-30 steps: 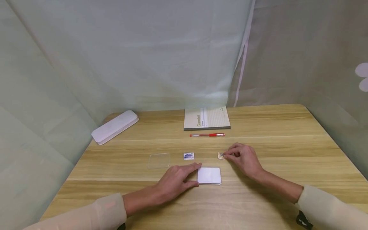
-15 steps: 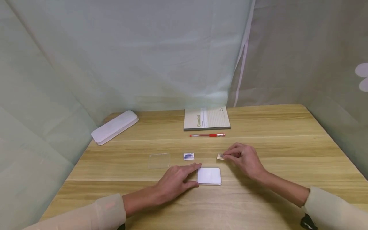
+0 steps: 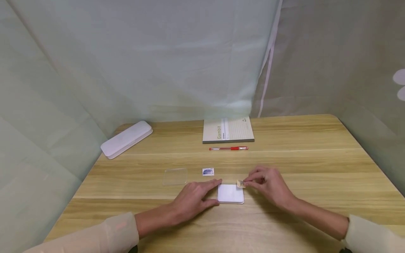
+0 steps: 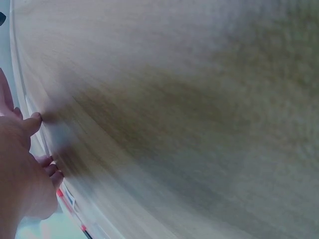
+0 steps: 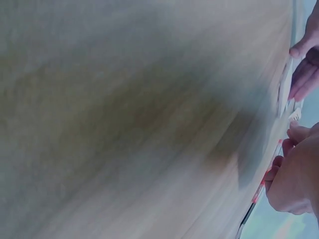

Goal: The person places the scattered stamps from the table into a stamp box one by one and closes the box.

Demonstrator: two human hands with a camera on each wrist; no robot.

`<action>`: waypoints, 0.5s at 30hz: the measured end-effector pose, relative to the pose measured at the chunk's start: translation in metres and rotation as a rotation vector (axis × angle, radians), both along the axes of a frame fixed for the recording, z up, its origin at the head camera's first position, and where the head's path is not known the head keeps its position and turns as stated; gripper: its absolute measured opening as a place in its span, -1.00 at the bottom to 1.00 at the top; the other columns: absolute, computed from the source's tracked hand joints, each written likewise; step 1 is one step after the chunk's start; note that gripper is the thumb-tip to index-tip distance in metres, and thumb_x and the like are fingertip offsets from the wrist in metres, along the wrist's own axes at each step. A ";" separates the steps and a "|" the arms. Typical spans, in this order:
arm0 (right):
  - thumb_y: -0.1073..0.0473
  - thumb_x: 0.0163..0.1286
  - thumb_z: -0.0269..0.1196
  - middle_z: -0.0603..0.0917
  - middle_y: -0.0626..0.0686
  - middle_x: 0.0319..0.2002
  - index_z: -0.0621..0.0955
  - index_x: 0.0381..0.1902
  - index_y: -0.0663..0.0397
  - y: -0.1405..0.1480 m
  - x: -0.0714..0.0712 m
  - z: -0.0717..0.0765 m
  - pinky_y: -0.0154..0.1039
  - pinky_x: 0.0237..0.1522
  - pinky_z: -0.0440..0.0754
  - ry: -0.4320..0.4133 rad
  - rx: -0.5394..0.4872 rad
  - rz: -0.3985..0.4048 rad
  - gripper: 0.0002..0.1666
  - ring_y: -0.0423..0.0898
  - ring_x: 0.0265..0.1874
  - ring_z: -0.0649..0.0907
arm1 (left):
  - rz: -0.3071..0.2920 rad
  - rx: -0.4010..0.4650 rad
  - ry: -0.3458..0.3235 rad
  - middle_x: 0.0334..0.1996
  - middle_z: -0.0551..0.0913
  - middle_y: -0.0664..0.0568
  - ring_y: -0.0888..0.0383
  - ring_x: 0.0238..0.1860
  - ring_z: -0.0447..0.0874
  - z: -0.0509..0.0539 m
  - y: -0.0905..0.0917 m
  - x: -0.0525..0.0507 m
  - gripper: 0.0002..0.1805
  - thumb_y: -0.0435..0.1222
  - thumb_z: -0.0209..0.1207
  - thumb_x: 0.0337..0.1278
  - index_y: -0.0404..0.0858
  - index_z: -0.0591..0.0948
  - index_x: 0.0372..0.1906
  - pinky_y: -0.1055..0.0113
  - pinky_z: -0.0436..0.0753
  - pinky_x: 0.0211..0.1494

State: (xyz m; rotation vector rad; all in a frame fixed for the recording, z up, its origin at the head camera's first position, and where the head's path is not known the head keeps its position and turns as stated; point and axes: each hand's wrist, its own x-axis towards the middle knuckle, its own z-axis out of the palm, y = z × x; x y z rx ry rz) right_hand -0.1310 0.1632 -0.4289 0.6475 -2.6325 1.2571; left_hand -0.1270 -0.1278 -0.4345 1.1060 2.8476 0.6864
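Note:
In the head view, my right hand [image 3: 269, 184] pinches a small yellowish postage stamp [image 3: 240, 184] between thumb and fingertips. The stamp hangs at the far right corner of a flat white rectangular box [image 3: 230, 193]; whether it touches is unclear. My left hand [image 3: 193, 202] holds the box at its left end, index finger at the far corner and thumb at the near one. A second stamp [image 3: 208, 172], blue and white, lies on the table beyond the box. In the right wrist view, the pinched stamp [image 5: 295, 115] shows beside my right fingertips.
A clear rectangular plastic lid [image 3: 175, 177] lies left of the blue stamp. Further back are a red pen [image 3: 228, 148] and a notebook [image 3: 228, 130]. A white pencil case [image 3: 126, 139] sits at the back left of the wooden table [image 3: 300, 151].
My right hand has drawn the yellowish stamp toward me and slightly left, from the table beyond the box to the box's far right corner. The left hand stays in place.

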 end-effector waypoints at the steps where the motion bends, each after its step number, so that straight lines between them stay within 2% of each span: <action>1: 0.34 0.19 0.59 0.75 -0.17 -0.32 0.88 -0.35 -0.04 -0.001 0.002 0.000 -0.39 -0.44 0.57 -0.007 0.001 0.010 -0.85 -0.27 -0.42 0.57 | 0.001 -0.002 0.000 0.31 0.68 -0.05 0.10 0.25 0.70 0.000 0.000 0.000 -0.32 -0.09 0.47 0.29 -0.25 0.58 0.43 0.14 0.71 0.24; 6: 0.31 0.21 0.59 0.75 -0.19 -0.32 0.89 -0.35 -0.05 -0.003 0.008 0.002 -0.39 -0.39 0.60 -0.021 0.008 0.038 -0.88 -0.23 -0.36 0.61 | 0.010 -0.011 -0.013 0.32 0.67 -0.05 0.11 0.25 0.69 0.002 0.001 0.000 -0.31 -0.07 0.46 0.30 -0.24 0.57 0.45 0.14 0.72 0.24; 15: 0.30 0.19 0.61 0.73 -0.21 -0.30 0.89 -0.34 -0.06 -0.007 0.012 0.000 -0.35 -0.32 0.63 -0.011 0.031 0.037 -0.87 -0.18 -0.30 0.65 | 0.005 -0.011 -0.002 0.30 0.68 -0.05 0.11 0.24 0.70 0.002 0.001 0.000 -0.31 -0.08 0.47 0.29 -0.24 0.58 0.44 0.14 0.73 0.22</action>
